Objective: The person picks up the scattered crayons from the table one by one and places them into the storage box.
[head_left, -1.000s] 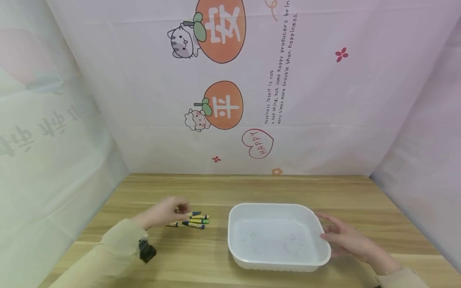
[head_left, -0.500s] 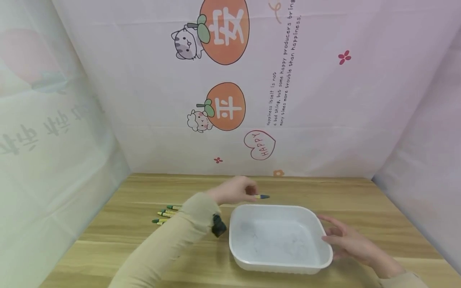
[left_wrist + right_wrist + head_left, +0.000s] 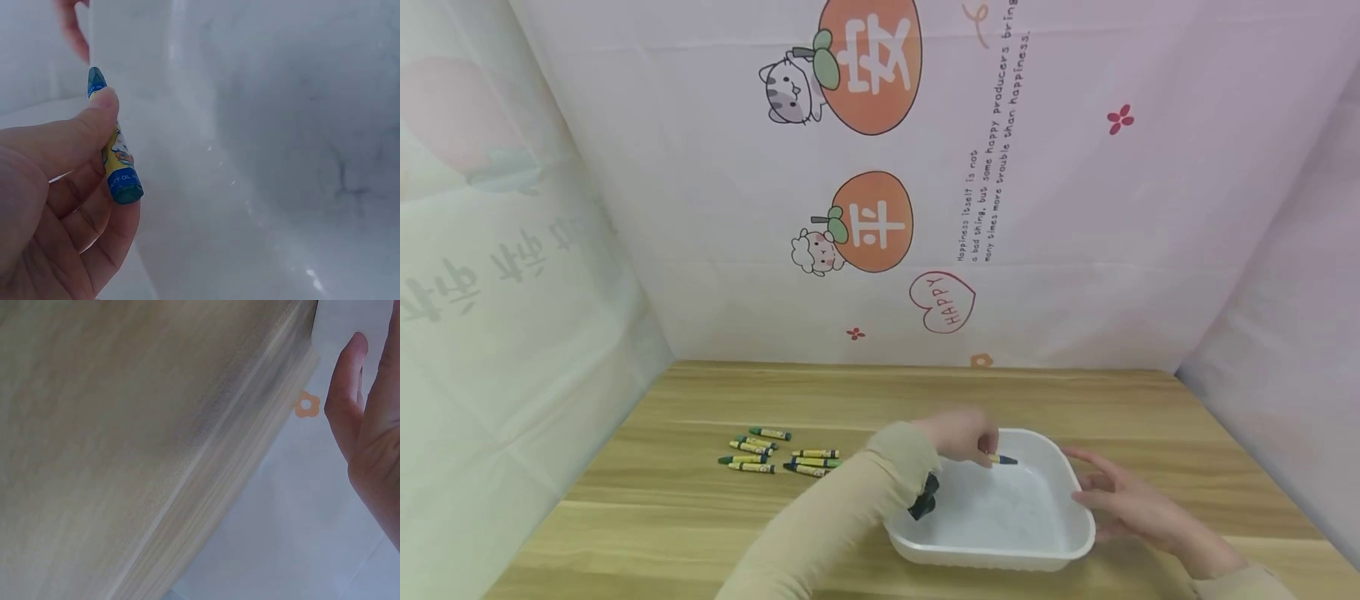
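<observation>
My left hand (image 3: 962,435) pinches a blue crayon (image 3: 1003,459) above the inside of a white plastic tray (image 3: 992,560). In the left wrist view, thumb and fingers grip the crayon (image 3: 119,153) by its yellow-and-blue wrapper, and its tapered tip points away. The word OIL can be read on its label. At the tray's right side, my right hand (image 3: 1131,500) touches the outer wall and rim with thumb and fingers spread apart. The right wrist view catches only part of this hand (image 3: 369,425), without the tray.
Several green-ended crayons (image 3: 747,459) lie left of the tray on the wooden table (image 3: 647,517). A second small group, including a dark-tipped crayon (image 3: 807,470), lies nearer to it, partly behind the left sleeve (image 3: 842,508). A printed white cloth (image 3: 1060,250) hangs behind the table.
My left hand has carried the blue crayon from the crayon group rightward, past the tray's back rim, and down over its inside. My right hand has stayed at the tray's right side.
</observation>
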Available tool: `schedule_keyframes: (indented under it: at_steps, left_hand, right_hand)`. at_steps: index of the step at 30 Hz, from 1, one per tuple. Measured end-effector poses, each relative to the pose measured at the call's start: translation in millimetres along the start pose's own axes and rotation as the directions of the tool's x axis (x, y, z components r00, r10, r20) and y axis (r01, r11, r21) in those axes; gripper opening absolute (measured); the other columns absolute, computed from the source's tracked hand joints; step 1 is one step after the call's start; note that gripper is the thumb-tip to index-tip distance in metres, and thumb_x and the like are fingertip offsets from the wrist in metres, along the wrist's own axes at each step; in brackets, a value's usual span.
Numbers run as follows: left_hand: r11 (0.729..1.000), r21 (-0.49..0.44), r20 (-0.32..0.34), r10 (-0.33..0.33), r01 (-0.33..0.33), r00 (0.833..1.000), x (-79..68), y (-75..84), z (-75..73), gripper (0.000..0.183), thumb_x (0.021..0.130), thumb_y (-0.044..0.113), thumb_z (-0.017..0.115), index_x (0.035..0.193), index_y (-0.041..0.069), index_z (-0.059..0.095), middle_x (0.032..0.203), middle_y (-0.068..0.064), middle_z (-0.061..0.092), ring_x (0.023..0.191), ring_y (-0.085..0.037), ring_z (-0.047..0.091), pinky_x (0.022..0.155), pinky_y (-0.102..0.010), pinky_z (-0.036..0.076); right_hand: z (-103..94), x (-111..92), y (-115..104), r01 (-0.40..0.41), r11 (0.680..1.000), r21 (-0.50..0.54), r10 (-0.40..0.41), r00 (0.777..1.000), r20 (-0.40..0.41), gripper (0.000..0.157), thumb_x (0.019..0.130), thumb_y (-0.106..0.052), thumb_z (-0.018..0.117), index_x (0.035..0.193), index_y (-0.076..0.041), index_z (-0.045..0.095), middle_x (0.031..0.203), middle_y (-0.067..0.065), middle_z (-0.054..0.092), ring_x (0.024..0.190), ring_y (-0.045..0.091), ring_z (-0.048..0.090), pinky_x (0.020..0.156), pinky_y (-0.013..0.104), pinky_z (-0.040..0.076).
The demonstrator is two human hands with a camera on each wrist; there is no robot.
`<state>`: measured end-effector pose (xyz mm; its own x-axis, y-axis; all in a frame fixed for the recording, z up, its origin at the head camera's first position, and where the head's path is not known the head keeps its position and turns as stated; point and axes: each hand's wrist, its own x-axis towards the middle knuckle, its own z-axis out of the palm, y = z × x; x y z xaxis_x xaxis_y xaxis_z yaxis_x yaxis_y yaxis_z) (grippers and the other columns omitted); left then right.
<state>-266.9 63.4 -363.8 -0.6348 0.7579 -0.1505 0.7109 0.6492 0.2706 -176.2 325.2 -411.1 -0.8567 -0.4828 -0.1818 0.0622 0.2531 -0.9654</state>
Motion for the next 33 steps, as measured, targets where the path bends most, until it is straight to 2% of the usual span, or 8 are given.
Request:
schedule_keyframes:
  at_steps: [6,13,18,22,27,33]
  left_hand:
    - [0.997,0.08,0.03,-0.01,0.008,1.0,5.4,2.9,17.0,0.009,0.083,0.023,0.073,0.083,0.017,0.067,0.077,0.011,0.059,0.072,-0.003,0.05,0.063,-0.013,0.039]
    - [0.989,0.148,0.067,-0.028,0.018,0.997,6.2,3.3,29.5,0.009,0.082,0.023,0.074,0.08,0.017,0.067,0.076,0.01,0.058,0.068,-0.004,0.05,0.06,-0.014,0.039]
    - [0.972,0.234,0.064,-0.033,0.018,0.997,6.9,2.3,39.3,0.011,0.081,0.026,0.074,0.077,0.019,0.066,0.072,0.012,0.058,0.066,-0.002,0.049,0.058,-0.013,0.038]
    - [0.962,0.27,0.055,-0.048,0.031,0.997,8.6,2.3,44.2,0.012,0.081,0.028,0.075,0.076,0.021,0.066,0.072,0.013,0.058,0.066,-0.002,0.049,0.058,-0.014,0.038]
    - [0.964,0.264,0.053,-0.057,0.041,0.997,8.2,3.6,43.9,0.012,0.081,0.028,0.075,0.078,0.021,0.066,0.074,0.013,0.059,0.068,-0.002,0.05,0.06,-0.014,0.039]
    - [0.978,0.211,0.045,-0.01,0.001,0.999,6.6,2.8,38.6,0.01,0.083,0.026,0.073,0.088,0.019,0.068,0.086,0.011,0.064,0.074,-0.002,0.052,0.064,-0.013,0.04]
  right_hand:
    - [0.4,-1,-1,0.008,1.0,0.011,-0.008,1.0,0.011,0.049,0.097,-0.014,0.049,0.124,-0.053,0.036,0.115,0.009,0.055,0.096,0.024,0.063,0.075,0.045,0.056]
    - [1.4,0,0,0.024,0.999,0.025,-0.025,0.999,0.021,0.052,0.098,-0.011,0.047,0.122,-0.056,0.037,0.115,0.009,0.055,0.096,0.024,0.063,0.076,0.046,0.056]
    - [1.6,0,1,0.032,0.999,0.014,-0.033,0.999,0.018,0.053,0.098,-0.011,0.046,0.12,-0.058,0.037,0.115,0.01,0.055,0.095,0.023,0.064,0.074,0.045,0.057]
    - [2.1,0,1,0.033,0.999,0.01,-0.033,0.999,0.015,0.054,0.098,-0.011,0.047,0.12,-0.059,0.037,0.115,0.01,0.055,0.095,0.023,0.064,0.074,0.046,0.057]
    - [2.0,0,1,0.033,0.999,0.001,-0.033,0.999,0.012,0.053,0.098,-0.012,0.048,0.12,-0.059,0.037,0.115,0.011,0.055,0.095,0.024,0.064,0.074,0.046,0.056]
    - [1.3,-1,1,0.033,0.999,-0.005,-0.033,0.999,0.009,0.052,0.097,-0.014,0.049,0.121,-0.059,0.036,0.115,0.011,0.055,0.096,0.025,0.064,0.074,0.047,0.056]
